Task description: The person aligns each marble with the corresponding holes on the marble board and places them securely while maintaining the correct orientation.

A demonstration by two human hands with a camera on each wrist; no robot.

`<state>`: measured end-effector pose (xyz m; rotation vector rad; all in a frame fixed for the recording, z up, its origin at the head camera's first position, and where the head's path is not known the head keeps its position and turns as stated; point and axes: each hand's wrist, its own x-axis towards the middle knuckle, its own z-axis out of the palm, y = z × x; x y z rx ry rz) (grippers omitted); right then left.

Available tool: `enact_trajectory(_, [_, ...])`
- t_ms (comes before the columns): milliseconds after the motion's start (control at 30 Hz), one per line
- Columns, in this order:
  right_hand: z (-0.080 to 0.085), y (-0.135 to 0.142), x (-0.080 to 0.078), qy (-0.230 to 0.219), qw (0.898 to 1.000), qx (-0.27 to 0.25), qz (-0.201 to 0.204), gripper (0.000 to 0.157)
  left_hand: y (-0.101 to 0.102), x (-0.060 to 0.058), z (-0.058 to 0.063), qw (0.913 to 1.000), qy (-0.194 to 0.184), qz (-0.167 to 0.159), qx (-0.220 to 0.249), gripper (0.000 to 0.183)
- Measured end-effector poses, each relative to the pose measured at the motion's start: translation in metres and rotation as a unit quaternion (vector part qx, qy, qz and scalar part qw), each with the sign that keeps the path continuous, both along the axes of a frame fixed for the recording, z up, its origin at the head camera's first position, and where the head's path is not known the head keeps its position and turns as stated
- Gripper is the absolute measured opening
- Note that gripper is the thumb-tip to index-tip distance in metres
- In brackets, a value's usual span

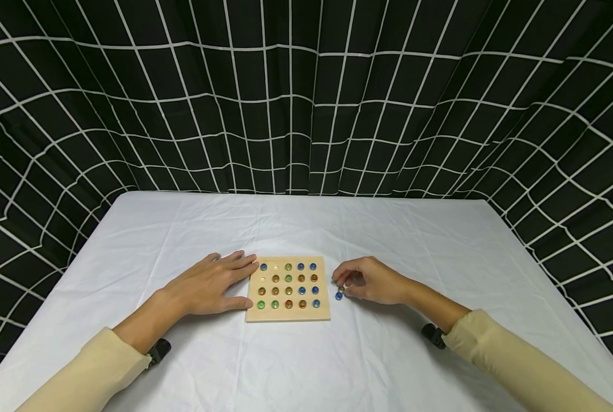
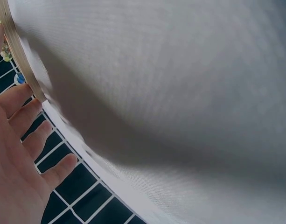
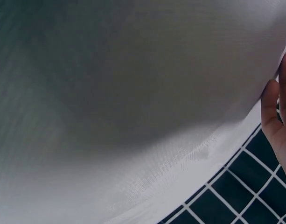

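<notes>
A pale wooden board [image 1: 288, 313] lies mid-table, with rows of round hollows holding blue, green and amber glass marbles. Two hollows near its far left corner hold no marble. My left hand [image 1: 211, 286] is spread at the board's left edge, fingertips and thumb touching it. In the left wrist view, its fingers [image 2: 26, 116] lie along the wooden edge. Just right of the board, my right hand [image 1: 370, 280] bends its fingers and thumb down by a blue marble [image 1: 339, 296] and an amber-looking one [image 1: 342, 289]. Whether it pinches either is too small to tell.
A white cloth [image 1: 198, 355] with light creases covers the table. Behind and on both sides hangs a black curtain [image 1: 306, 114] with a white grid. Dark bands with small devices [image 1: 159, 350] sit at both wrists, below beige sleeves.
</notes>
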<state>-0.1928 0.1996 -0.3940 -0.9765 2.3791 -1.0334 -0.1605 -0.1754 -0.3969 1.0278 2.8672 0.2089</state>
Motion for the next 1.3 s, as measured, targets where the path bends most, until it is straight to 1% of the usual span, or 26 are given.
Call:
enact_trajectory(367, [0.002,-0.004,-0.002,0.016,1.000,0.005,-0.001,0.025,0.000,-0.001,-0.001,1.0000,0.004,-0.004,0.004,0.082])
enact_trajectory(600, [0.009,-0.012,-0.008,0.054,0.999,0.010,-0.004,0.023,0.001,0.000,0.000,1.0000,-0.001,0.000,-0.001,0.082])
enact_trajectory(767, [0.015,-0.022,-0.012,0.059,0.998,0.015,-0.017,0.023,0.000,0.000,-0.001,1.0000,0.001,-0.002,0.000,0.082])
enact_trajectory(867, [0.019,-0.030,-0.015,0.062,0.998,0.009,-0.023,0.022,0.000,0.000,0.000,1.0000,0.003,-0.003,0.001,0.082])
enact_trajectory(967, [0.022,-0.040,-0.018,0.071,0.997,-0.001,-0.019,0.021,0.000,0.000,0.000,1.0000,0.004,-0.003,0.001,0.082])
enact_trajectory(1133, [0.024,-0.055,-0.021,0.071,0.997,-0.008,-0.012,0.021,0.000,0.000,0.000,1.0000,0.002,-0.003,0.001,0.081])
enact_trajectory(1300, [0.024,-0.069,-0.026,0.065,0.998,-0.009,-0.020,0.022,0.000,-0.001,0.000,1.0000,0.000,-0.002,0.000,0.081])
